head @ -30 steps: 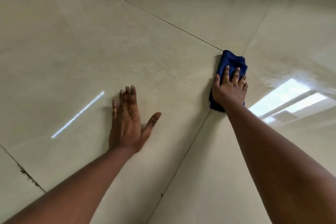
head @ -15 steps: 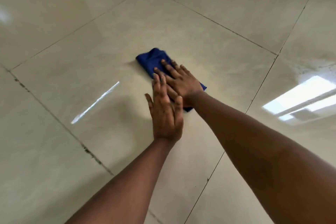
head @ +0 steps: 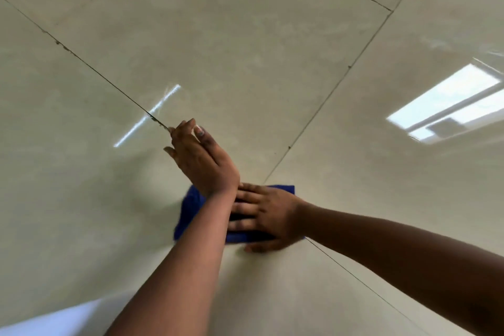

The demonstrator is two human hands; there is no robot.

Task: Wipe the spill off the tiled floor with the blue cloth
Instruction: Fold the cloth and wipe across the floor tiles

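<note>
Two hands on glossy tiled floor (head: 81, 226): left hand (head: 201, 163), grip wide, fingers straight; blue cloth (head: 188, 207) at tile junction, likely soft, light, apt to bunch; right hand (head: 268, 217), grip flat, pressing cloth's middle, probably the surest hold.

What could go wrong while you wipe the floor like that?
The left hand leans on the shiny tiled floor; if that spot is wet, it might slip. The left forearm crosses above the blue cloth, right beside the right hand pressing on it, so the next swipe could bump that arm.
</note>
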